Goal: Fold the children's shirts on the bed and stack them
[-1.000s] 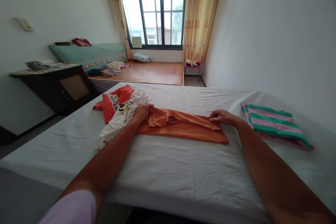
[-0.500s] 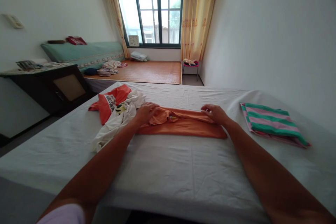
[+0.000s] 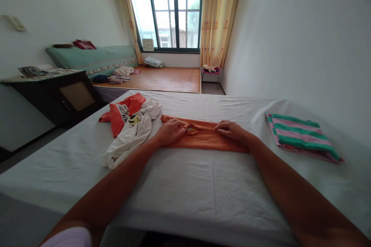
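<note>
An orange garment (image 3: 207, 141) lies folded into a long strip across the middle of a white-sheeted bed (image 3: 203, 193). My left hand (image 3: 171, 131) rests on the strip's left part, fingers curled onto the cloth. My right hand (image 3: 230, 129) lies on its right part, fingers pinching a fold near the centre. The two hands are close together over the strip's upper edge.
A crumpled white and red shirt (image 3: 130, 123) lies left of the strip. A folded green and pink striped cloth (image 3: 300, 135) sits at the right by the wall. A dark cabinet (image 3: 58, 96), a second bed with a mat (image 3: 162, 79) and a window stand beyond.
Both hands have slid inward along the orange garment, from its outer ends toward its centre. The strip now looks narrower and flatter.
</note>
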### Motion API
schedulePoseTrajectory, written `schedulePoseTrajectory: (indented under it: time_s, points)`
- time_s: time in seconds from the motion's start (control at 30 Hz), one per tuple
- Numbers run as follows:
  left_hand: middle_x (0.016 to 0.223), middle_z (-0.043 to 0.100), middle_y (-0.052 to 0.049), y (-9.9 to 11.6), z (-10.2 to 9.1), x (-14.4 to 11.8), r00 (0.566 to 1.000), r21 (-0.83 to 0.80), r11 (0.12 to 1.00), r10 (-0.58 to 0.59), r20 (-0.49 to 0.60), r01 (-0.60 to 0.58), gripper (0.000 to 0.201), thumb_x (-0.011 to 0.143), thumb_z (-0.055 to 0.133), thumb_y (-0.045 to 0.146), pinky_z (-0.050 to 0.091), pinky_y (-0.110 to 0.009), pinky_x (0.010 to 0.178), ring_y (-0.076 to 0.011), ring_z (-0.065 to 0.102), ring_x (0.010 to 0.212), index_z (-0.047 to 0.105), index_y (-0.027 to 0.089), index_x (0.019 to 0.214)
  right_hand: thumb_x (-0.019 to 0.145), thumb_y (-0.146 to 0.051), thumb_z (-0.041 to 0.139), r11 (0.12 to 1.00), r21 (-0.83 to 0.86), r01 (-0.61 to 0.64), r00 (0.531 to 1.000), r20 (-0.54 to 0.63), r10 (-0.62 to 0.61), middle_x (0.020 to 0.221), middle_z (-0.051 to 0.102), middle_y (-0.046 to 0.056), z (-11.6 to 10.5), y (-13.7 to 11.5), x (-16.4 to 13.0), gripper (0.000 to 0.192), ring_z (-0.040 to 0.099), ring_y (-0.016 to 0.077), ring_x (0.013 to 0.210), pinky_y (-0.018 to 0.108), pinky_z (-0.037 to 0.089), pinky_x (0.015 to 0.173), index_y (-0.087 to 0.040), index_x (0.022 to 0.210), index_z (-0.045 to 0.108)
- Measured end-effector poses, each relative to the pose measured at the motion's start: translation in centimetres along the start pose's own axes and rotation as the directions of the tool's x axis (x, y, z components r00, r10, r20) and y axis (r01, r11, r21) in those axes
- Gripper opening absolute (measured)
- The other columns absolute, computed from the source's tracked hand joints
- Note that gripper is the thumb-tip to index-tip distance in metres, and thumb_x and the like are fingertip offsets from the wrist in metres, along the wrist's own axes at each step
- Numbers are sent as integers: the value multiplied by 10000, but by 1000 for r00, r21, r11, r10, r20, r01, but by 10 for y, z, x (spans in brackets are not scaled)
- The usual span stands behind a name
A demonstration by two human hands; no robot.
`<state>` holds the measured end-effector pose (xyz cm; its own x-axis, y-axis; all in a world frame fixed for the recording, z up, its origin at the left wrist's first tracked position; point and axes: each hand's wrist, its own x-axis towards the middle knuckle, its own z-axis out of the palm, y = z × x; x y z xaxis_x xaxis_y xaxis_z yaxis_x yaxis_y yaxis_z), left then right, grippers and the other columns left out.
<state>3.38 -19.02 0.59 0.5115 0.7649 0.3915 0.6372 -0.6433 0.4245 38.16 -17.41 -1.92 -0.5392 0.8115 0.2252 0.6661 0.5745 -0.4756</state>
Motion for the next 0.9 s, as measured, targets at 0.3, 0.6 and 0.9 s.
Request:
schedulePoseTrajectory:
  time_s: [0.3, 0.6, 0.9]
  points:
    - [935, 674, -54, -5, 15, 7, 997, 160, 987, -11, -80, 24, 244, 830, 516, 184, 438, -351, 910, -218, 595, 947, 722, 224, 954, 898, -379, 524, 1000, -4, -18, 1000, -10, 18, 1027, 685, 63, 1, -1, -1, 293, 631, 210, 938, 329, 473, 886, -252, 1056, 736]
    - [1138, 669, -96, -9, 13, 9, 998, 98, 994, -43, -49, 47, 378, 964, 355, 318, 386, -355, 1014, -229, 577, 1104, 664, 195, 1143, 976, -386, 375, 959, -270, -83, 991, -122, 51, 1126, 686, 92, 12, -29, 8, 380, 570, 255, 1098, 405, 416, 984, -235, 1033, 719]
    - [1478, 437, -115, -65, 36, 15, 971, 217, 968, -169, 171, 130, 479, 942, 411, 443, 180, -459, 1152, -283, 324, 1400, 537, 209, 1341, 974, -539, 267, 962, -239, -128, 985, 85, 152, 1523, 372, -5, 36, -20, 7, 534, 291, 262, 1421, 478, 199, 1165, -334, 1438, 432]
